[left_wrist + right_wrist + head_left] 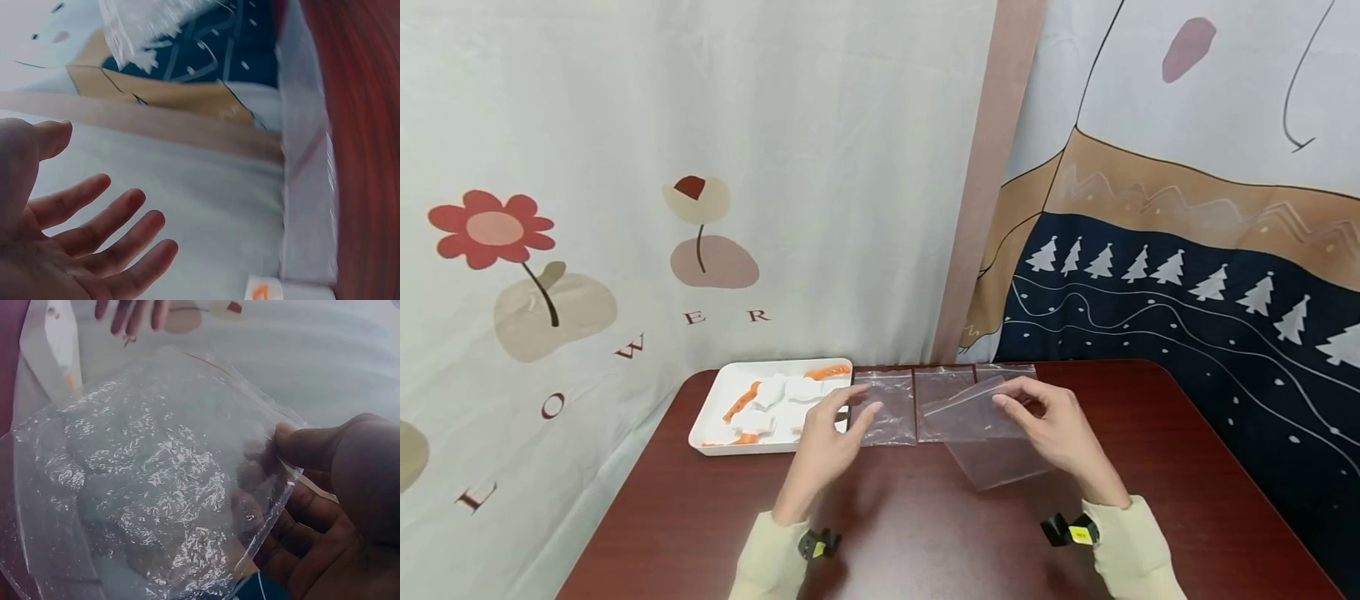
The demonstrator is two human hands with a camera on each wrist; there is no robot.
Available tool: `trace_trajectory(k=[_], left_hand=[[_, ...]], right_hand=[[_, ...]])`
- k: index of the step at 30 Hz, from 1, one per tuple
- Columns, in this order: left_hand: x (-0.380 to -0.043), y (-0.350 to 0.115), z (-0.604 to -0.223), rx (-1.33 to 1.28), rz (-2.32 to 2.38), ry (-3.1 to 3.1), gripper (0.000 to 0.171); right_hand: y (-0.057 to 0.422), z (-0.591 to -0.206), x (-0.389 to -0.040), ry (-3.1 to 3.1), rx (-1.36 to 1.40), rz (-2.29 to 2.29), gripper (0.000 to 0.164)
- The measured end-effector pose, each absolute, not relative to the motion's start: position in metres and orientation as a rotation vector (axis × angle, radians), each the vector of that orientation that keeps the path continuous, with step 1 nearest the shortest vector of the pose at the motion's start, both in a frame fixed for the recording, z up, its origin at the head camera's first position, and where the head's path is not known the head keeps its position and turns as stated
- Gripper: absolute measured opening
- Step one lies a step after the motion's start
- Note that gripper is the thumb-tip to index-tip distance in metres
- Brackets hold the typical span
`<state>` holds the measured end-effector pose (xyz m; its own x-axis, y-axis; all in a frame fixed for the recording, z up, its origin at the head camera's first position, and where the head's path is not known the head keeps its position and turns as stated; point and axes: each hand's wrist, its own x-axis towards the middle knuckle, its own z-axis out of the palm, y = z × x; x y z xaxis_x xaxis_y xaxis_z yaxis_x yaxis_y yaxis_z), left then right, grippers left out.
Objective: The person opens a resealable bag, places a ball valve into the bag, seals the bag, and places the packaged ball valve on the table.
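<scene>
My right hand (1051, 421) pinches a clear zip bag (150, 481) near one upper corner, thumb on one side and fingers behind it. The bag (992, 454) hangs tilted over the table, its zip edge towards the left hand. My left hand (829, 446) holds nothing; its thumb and fingers are spread apart in the left wrist view, with loosely bent fingers (119, 225). It hovers near the right edge of a white tray (709, 425) bearing white and orange pieces (743, 402). More clear bags (887, 408) lie flat in a row behind the hands.
A dark red-brown table (917, 533) carries everything. Printed fabric (850, 167) hangs along its back edge and to the right. Each wrist wears a small black strap device (820, 543) over a cream sleeve (771, 554).
</scene>
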<state>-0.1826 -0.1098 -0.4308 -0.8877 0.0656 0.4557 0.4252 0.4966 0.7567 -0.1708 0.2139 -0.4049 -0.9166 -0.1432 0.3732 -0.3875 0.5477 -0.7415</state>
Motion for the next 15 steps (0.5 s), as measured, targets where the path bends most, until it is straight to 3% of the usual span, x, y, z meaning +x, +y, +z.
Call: trace_trajectory(k=[7, 15], left_hand=[[-0.174, -0.087, -0.413, -0.521, -1.676, -2.324, 0.031], [-0.162, -0.077, -0.397, -0.64, -1.72, -2.379, 0.024]], right_hand=[[0.189, -0.401, -0.169, -2.483, 0.629, 1.378, 0.011], [0.17, -0.395, -0.168, -2.481, 0.797, 1.408, 0.009]])
